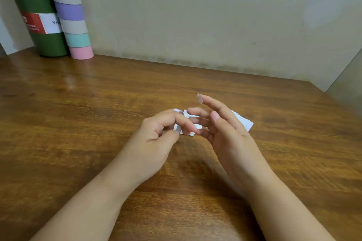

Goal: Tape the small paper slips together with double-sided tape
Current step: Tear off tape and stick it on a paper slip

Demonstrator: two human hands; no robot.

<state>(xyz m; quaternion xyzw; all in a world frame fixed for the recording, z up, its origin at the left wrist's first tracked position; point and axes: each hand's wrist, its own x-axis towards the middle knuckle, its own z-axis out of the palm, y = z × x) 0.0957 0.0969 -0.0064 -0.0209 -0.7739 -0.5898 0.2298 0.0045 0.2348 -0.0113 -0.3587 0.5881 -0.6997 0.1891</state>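
Observation:
Small white paper slips [243, 120] lie on the wooden table [78, 103] at its middle, partly hidden behind both hands. My left hand [156, 135] hovers over their left end and pinches a thin strip of tape [177, 128] between thumb and forefinger. My right hand [221, 125] is held above the slips with its fingers spread and relaxed. A tiny pale piece of tape [199, 98] sticks to the tip of its forefinger.
A green flask [37, 19] with a red and white label stands at the back left by the wall. Beside it rises a stack of pastel tape rolls [71, 15]. The table's right edge runs near a panel at the far right.

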